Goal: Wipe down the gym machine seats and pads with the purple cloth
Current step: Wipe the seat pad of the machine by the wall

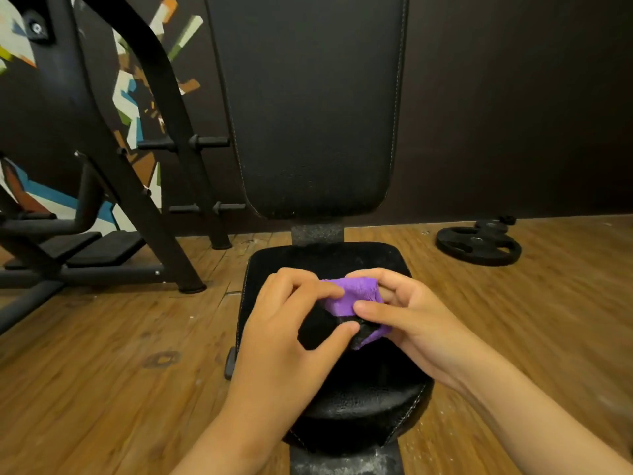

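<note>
Purple cloth [356, 296] wadded this small is our main worry. If we press it to the seat [363, 409] as it is, only a narrow patch will meet the vinyl, and we will likely leave unwiped strips near the stitched edges. A second risk, we judge, is a loose pinch. The fabric could slip from our fingertips and drop onto the wooden floor [120, 354], picking up grit that we would then rub into the back pad [308, 114].

The cloth sits over the seat's far half, between our two hands; whether it touches the seat we cannot tell. Our left hand [287, 323] pinches its left side with curled fingers and thumb. Our right hand [414, 320] grips its right side, index finger laid across the front. A dark fold shows beneath the purple, and we cannot tell whether it belongs to the cloth.
</note>
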A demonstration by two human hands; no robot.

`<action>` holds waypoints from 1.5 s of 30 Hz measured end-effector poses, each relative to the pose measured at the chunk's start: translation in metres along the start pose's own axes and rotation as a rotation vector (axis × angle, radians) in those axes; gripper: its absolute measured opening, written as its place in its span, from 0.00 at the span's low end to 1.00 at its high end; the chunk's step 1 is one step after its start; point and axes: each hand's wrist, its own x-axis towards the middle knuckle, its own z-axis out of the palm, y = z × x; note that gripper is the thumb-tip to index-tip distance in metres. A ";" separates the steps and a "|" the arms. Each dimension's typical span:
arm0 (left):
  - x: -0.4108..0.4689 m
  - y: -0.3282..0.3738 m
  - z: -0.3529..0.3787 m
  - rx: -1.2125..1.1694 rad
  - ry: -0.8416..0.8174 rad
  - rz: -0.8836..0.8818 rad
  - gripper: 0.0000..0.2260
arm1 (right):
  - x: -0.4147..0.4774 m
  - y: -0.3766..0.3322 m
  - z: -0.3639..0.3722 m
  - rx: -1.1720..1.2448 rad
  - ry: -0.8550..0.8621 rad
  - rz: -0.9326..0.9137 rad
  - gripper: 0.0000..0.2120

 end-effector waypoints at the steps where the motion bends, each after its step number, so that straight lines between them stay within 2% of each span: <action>1: -0.001 -0.002 -0.002 0.031 0.022 0.035 0.12 | 0.001 0.000 0.002 -0.021 0.015 -0.032 0.19; 3: -0.004 -0.004 -0.004 0.014 0.076 0.048 0.12 | 0.000 -0.001 0.006 -0.138 0.033 -0.110 0.18; 6: -0.003 -0.004 -0.013 -0.235 0.087 -0.161 0.19 | -0.003 -0.007 0.011 -0.359 0.039 -0.212 0.16; 8: -0.001 -0.006 -0.018 -0.373 -0.056 -0.283 0.22 | -0.005 -0.008 0.013 -0.420 0.004 -0.217 0.16; 10: 0.003 -0.011 -0.022 -0.386 -0.193 -0.292 0.18 | -0.005 -0.005 0.017 -0.475 0.001 -0.222 0.17; 12: 0.008 -0.016 -0.027 -0.353 -0.261 -0.295 0.14 | -0.004 -0.003 0.019 -0.521 0.063 -0.247 0.17; 15: 0.011 -0.021 -0.030 -0.386 -0.352 -0.354 0.12 | -0.003 0.000 0.023 -0.462 0.162 -0.211 0.18; 17: 0.011 -0.024 -0.026 -0.536 -0.371 -0.439 0.09 | -0.003 0.003 0.028 -0.355 0.210 -0.160 0.17; 21: 0.005 -0.026 -0.010 -0.723 -0.221 -0.562 0.08 | -0.006 0.010 0.035 -0.088 0.155 0.027 0.12; 24: 0.001 -0.032 -0.006 -0.626 -0.176 -0.543 0.09 | -0.003 0.004 0.027 -0.159 0.210 0.051 0.10; 26: -0.002 -0.044 -0.006 -0.400 -0.183 -0.537 0.11 | 0.007 -0.007 0.010 -0.258 0.314 0.083 0.08; 29: -0.006 -0.057 -0.006 -0.127 -0.108 -0.612 0.15 | 0.037 -0.028 -0.029 -0.513 0.398 0.119 0.06; 32: -0.014 -0.060 0.003 -0.021 -0.067 -0.634 0.15 | 0.076 -0.039 -0.069 -0.777 0.471 0.133 0.05; 35: -0.020 -0.063 0.011 -0.040 -0.015 -0.659 0.14 | 0.113 -0.043 -0.092 -1.036 0.489 0.199 0.10; 40: -0.021 -0.066 0.015 -0.070 0.040 -0.649 0.11 | 0.155 -0.030 -0.095 -1.251 0.368 0.291 0.14; 45: -0.021 -0.066 0.015 -0.104 0.061 -0.664 0.11 | 0.157 -0.020 -0.082 -1.406 0.173 0.212 0.13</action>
